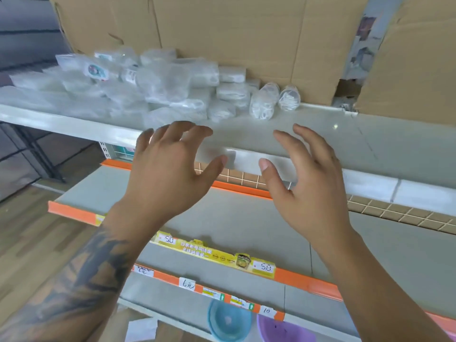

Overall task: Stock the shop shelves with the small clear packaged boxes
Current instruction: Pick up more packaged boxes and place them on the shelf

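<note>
clear boxes (158, 82) blur together on the shelf (320, 134); left hand (170, 169) and right hand (308, 183) hover released.

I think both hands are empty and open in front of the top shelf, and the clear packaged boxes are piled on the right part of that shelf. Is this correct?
Not quite. The head view shows the clear packaged boxes piled on the left part of the top shelf, not the right. The rest holds: the left hand and right hand are both empty and open in front of it.
</note>
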{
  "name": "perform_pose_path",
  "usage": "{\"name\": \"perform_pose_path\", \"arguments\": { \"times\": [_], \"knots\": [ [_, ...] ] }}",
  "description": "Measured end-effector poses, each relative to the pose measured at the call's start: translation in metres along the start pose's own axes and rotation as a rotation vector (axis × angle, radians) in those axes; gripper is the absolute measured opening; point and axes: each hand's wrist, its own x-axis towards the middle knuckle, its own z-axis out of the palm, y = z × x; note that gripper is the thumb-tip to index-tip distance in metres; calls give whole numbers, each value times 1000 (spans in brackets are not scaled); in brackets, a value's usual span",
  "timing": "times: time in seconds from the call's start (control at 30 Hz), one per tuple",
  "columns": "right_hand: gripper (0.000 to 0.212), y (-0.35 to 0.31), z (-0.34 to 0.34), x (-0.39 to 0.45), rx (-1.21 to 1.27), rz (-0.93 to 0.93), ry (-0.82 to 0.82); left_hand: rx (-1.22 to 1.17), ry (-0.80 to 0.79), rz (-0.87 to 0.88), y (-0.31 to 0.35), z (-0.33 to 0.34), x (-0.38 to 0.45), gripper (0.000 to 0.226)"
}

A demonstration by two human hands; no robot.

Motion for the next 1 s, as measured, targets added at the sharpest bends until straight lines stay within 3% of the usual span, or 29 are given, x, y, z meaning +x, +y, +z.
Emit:
{"name": "perform_pose_path", "arguments": {
  "times": [0.17,0.33,0.63,0.87,1.0],
  "knots": [
    [55,-24,33,52,-199,117,-81,-15,119,13,-31,-4,36,51],
    [60,-18,51,105,-196,216,-244,39,221,-41,-47,-1,88,55],
    [59,13,89,142,-220,312,-485,150,136,-76,-58,21,125,54],
    [37,13,88,141,-212,247,-354,2,134,-63,-57,31,121,48],
    [41,11,83,138,-182,243,-317,-49,170,-5,-60,36,116,50]
  ]
}}
